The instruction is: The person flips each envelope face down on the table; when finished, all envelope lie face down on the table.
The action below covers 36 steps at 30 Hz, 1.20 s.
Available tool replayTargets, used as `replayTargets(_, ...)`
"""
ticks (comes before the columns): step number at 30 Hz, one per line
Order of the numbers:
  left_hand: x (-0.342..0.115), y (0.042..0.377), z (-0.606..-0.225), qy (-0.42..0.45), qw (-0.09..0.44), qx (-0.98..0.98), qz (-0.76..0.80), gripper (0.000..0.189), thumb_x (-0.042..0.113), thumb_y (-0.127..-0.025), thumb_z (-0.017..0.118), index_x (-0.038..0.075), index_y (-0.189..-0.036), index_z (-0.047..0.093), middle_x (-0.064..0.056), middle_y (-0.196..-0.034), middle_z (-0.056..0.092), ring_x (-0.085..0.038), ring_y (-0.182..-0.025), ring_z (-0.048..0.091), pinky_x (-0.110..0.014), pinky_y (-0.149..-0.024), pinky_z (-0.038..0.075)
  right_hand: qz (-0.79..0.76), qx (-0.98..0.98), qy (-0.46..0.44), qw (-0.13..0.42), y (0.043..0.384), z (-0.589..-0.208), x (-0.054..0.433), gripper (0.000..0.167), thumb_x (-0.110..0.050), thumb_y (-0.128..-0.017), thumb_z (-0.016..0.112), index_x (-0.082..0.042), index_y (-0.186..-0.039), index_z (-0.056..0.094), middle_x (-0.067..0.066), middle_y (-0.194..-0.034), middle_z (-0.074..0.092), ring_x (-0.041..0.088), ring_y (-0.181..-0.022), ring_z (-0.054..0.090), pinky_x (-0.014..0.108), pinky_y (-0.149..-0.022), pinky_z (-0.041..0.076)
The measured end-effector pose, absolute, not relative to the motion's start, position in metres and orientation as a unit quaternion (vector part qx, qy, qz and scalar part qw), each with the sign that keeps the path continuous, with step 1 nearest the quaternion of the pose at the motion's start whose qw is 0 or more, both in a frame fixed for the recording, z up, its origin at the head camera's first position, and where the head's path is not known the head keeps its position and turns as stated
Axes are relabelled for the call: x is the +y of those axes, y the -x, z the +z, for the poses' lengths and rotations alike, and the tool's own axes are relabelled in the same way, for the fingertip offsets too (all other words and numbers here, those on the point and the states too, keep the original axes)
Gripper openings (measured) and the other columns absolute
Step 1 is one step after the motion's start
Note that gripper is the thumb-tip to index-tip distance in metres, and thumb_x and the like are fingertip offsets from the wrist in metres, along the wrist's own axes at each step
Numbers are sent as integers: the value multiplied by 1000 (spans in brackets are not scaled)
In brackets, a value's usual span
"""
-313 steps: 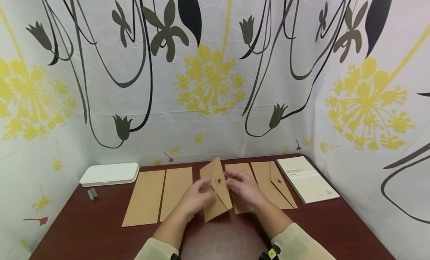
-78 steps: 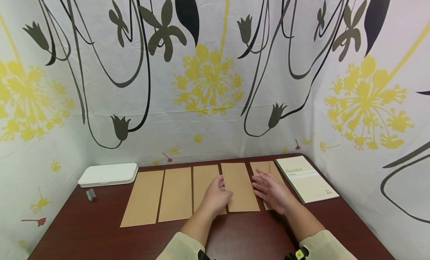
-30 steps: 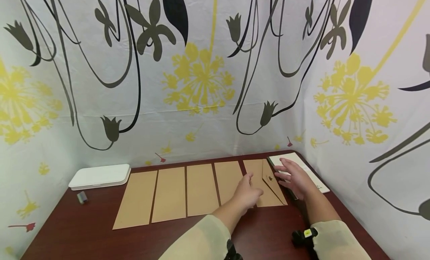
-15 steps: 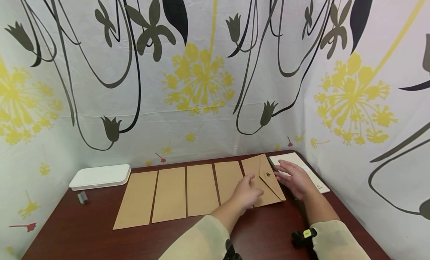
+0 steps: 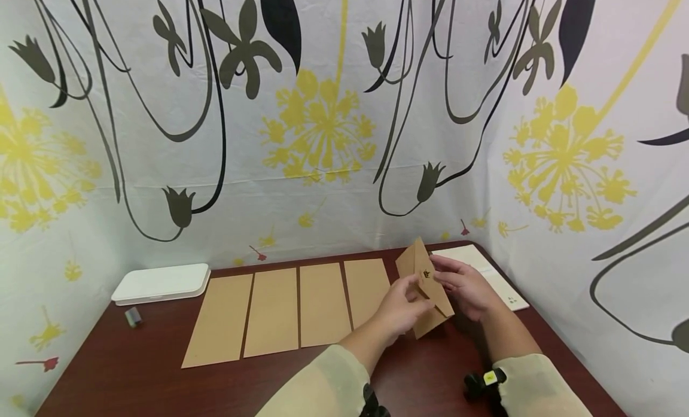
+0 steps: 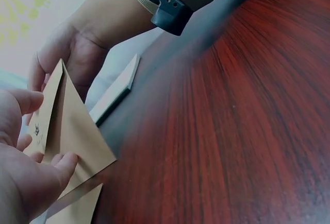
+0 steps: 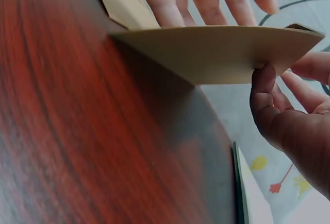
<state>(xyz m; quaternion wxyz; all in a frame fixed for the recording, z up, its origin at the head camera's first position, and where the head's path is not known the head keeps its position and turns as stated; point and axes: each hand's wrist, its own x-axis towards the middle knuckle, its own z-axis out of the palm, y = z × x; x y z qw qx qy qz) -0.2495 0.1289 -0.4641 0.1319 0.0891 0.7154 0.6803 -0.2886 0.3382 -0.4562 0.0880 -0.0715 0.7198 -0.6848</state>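
A brown kraft envelope (image 5: 435, 294) with a pointed flap and small dark crown print stands tilted up off the table, flap side facing left. My right hand (image 5: 468, 288) pinches its right edge; in the right wrist view the thumb (image 7: 265, 87) presses the back face. The left hand (image 5: 401, 303) lies against the flap side with fingers extended, and in the left wrist view its thumb (image 6: 64, 167) touches the lower part of the envelope. To the left, several brown envelopes (image 5: 271, 312) lie plain side up in a row.
Behind the right hand lies a white notebook (image 5: 506, 291), partly covered. A white flat case (image 5: 161, 282) sits at the back left, with a small grey block (image 5: 133, 316) before it. Patterned cloth (image 5: 323, 213) hangs behind the dark red table (image 5: 134, 369).
The rightmost envelope, flat on the table one second ago, has been lifted and turned up on edge between the hands. Earlier, another flap-side envelope was handled and laid plain side up in the row.
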Motion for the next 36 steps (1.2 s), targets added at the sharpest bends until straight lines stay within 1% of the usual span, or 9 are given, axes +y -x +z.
replayTargets(3,129,249,-460,-87,141,712,682,62,28,-96,81,23,-153,57,-6,-161,51,-30,-143,59,-52,-106,59,-686,717,72,99,286,-452,333,67,-20,-109,60,1,-166,31,-7,-139,65,5,-115,70,28,-95,61)
replayTargets(9,129,247,-454,-67,153,714,680,58,41,-99,76,27,-152,57,-7,-148,64,-26,-129,67,-55,-103,59,-669,729,80,119,281,-448,322,66,-28,-110,60,-5,-166,34,9,-147,54,10,-121,63,31,-96,59)
replayTargets(12,129,246,-453,-51,149,711,685,56,41,-98,76,28,-149,58,-7,-145,66,-23,-125,69,-55,-101,59,-674,724,76,128,280,-449,318,66,-28,-110,59,-5,-166,34,4,-142,57,12,-123,62,31,-96,60)
replayTargets(16,129,246,-450,-45,127,693,708,52,31,-97,77,24,-146,61,-3,-141,68,-19,-120,69,-49,-102,59,-682,715,68,141,281,-454,315,65,-29,-112,58,-5,-167,32,-10,-131,64,14,-123,64,31,-96,59)
replayTargets(19,128,247,-450,-47,105,674,729,50,20,-95,75,19,-145,64,0,-142,67,-16,-115,68,-42,-101,61,-682,714,59,148,282,-457,315,66,-34,-112,57,-7,-167,34,-12,-131,68,16,-125,65,35,-100,59)
replayTargets(23,125,249,-453,-44,86,659,746,53,8,-92,70,15,-145,64,-4,-148,66,-18,-113,70,-34,-91,62,-672,723,45,153,284,-462,318,68,-46,-112,53,-10,-167,35,6,-154,61,26,-141,59,50,-115,53)
replayTargets(27,122,250,-459,-29,70,661,746,59,1,-89,67,13,-147,62,-7,-153,62,-22,-121,68,-29,-88,59,-672,725,22,151,286,-466,323,75,-53,-113,46,-6,-169,28,24,-173,34,41,-158,38,64,-127,36)
replayTargets(30,119,251,-464,-18,63,669,740,62,-2,-88,68,14,-148,61,-4,-154,60,-21,-122,66,-28,-85,57,-680,720,-5,141,289,-466,328,79,-55,-112,44,-6,-170,22,26,-176,26,44,-162,29,64,-130,30)
replayTargets(36,115,253,-469,-12,60,680,731,62,-3,-92,72,13,-150,59,-2,-154,60,-16,-118,65,-30,-87,59,-681,720,-29,133,291,-464,333,77,-55,-113,41,-9,-172,18,24,-176,25,43,-162,29,60,-131,32)
